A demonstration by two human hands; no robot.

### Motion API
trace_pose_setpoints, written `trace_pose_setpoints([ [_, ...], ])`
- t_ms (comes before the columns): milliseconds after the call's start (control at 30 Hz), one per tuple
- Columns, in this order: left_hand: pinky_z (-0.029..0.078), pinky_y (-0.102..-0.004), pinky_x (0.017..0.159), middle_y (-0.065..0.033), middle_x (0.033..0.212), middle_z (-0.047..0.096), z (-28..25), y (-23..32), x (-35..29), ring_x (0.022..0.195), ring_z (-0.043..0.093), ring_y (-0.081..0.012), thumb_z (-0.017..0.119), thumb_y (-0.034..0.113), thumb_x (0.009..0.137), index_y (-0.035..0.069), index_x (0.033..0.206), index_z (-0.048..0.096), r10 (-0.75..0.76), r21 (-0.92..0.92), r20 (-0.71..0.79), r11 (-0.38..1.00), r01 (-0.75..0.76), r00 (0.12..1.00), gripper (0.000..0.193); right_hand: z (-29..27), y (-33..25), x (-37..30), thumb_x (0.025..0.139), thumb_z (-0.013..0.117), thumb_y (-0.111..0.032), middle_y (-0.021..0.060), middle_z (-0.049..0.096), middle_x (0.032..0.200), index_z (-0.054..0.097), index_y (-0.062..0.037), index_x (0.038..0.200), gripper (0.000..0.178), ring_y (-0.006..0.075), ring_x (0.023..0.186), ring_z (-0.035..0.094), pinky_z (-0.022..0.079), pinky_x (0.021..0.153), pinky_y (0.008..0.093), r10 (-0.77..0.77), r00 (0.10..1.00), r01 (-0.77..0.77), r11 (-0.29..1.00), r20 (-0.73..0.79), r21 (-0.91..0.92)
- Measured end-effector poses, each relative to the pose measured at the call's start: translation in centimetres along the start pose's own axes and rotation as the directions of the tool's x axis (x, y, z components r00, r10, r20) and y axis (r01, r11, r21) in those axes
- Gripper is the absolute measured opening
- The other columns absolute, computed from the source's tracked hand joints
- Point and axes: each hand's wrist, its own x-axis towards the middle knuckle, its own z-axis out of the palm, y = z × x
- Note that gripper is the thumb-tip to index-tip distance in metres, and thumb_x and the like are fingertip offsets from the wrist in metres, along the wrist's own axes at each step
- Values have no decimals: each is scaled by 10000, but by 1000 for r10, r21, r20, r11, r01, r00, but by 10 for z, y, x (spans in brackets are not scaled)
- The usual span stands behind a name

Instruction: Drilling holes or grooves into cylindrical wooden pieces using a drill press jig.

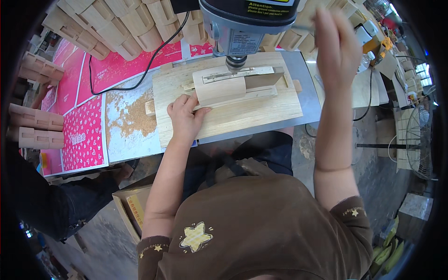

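My left hand [185,114] presses against the left end of a pale, curved wooden piece [219,86], its fingers bent and its thumb at the lower corner. The piece sits in a wooden jig with a slotted strip along its top and a flat dark plate [265,80] at its right end. All this rests on a light wooden board [224,114]. Just over the piece hangs the chuck [235,63] of a drill press [242,37]; the bit's tip is hard to make out. Raised at the right, my right hand [337,51] is closed around the drill press lever [303,29], slightly blurred.
Stacked wooden pieces [121,25] line the back, with more stacks [39,126] at the left. Sawdust [133,114] lies beside the board. A black cable [154,63] loops across the pink sheeting. Another person's leg [88,200] is at left, near a cardboard box [133,205]. A fan [417,142] stands right.
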Motion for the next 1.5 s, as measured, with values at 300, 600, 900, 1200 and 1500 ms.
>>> trace_pose_setpoints([
  [300, 279, -383, 797, 1, 788, 547, 26, 30, 18, 828, 520, -190, 761, 265, 639, 120, 1098, 608, 10, 9, -4, 1000, -10, 1000, 505, 20, -2, 87, 839, 464, -216, 194, 612, 717, 624, 67, 840, 325, 246, 689, 600, 458, 640, 319, 25, 963, -38, 998, 269, 42],
  [600, 334, -456, 817, -113, 922, 574, 58, 6, 7, 926, 516, -312, 780, 235, 594, 63, 891, 589, 176, -21, -122, 984, -180, 977, 393, -17, 5, -43, 773, 587, -45, 112, 589, 679, 620, -21, 789, 44, 244, 606, 573, 445, 549, 342, -64, 994, 51, 988, 84, 144],
  [900, 297, -365, 809, -9, 876, 556, 33, 20, 15, 801, 542, -212, 725, 246, 699, 96, 1017, 625, 30, 11, 103, 999, -31, 994, 365, 40, 50, -102, 762, 623, -105, 65, 489, 682, 572, -58, 762, 69, 263, 597, 491, 357, 541, 365, -211, 962, 237, 960, -171, 152],
  [1200, 276, -403, 802, -1, 795, 514, 32, 24, 13, 758, 504, -218, 719, 246, 674, 123, 984, 622, 28, -28, 27, 999, -28, 999, 347, 7, -8, 19, 821, 569, -268, 98, 512, 538, 511, -86, 666, 245, 314, 528, 538, 393, 478, 409, -136, 986, 129, 989, -95, -72],
  [1500, 370, -273, 645, -12, 828, 520, 27, 62, 25, 692, 461, -116, 723, 32, 659, 37, 951, 602, -210, -610, 47, 768, 195, 977, 316, 40, 36, 44, 866, 505, -260, 202, 597, 748, 495, -29, 1112, 338, 372, 731, 586, 453, 653, 472, -62, 994, 84, 965, -94, 249],
])
